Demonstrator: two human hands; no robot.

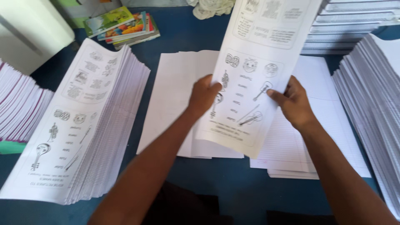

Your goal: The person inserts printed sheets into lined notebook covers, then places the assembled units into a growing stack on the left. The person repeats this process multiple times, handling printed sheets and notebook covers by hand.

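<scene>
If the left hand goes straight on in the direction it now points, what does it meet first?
The left hand already grips the printed worksheet, pointing away from the person. Going on that way, it would probably first meet the white crumpled cloth at the table's far edge, though depth is unclear.

- The held sheet (258,71) runs off the top edge.
- The right-hand paper stack (371,104) is cut by the frame.
- Print on the sheets is too blurred to read.
</scene>
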